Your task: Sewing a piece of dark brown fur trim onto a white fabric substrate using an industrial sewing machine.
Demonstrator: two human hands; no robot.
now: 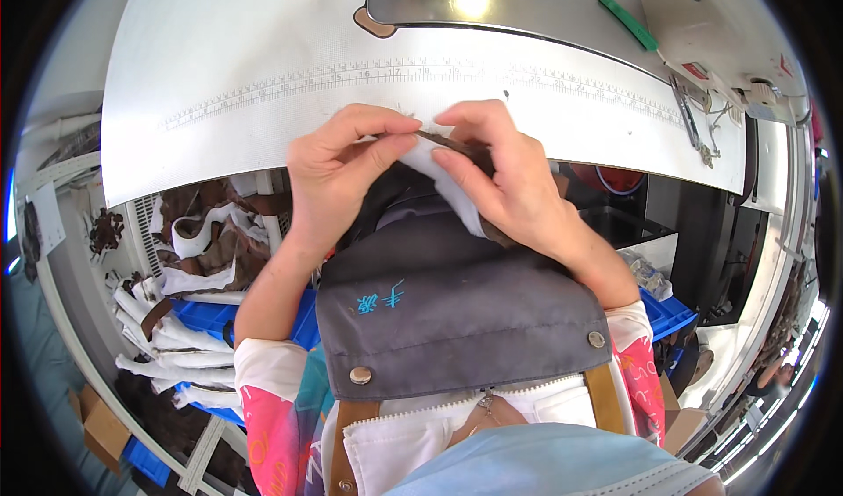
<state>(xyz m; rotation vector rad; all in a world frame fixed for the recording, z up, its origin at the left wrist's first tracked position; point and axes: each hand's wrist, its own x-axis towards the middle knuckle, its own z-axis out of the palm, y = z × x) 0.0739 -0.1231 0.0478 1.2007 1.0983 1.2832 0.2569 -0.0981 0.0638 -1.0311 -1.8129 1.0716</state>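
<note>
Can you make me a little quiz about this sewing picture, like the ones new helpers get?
1. True or false: the left grip and the right grip both touch the white-and-brown fabric strip.

2. Pick one. The thin-shafted tool beside the sewing machine has a handle that is:
A) red
B) green
C) yellow

3. Fill in: the piled white fabric pieces are on the ___ side of the picture.

Key: 1. True; 2. B; 3. left
</note>
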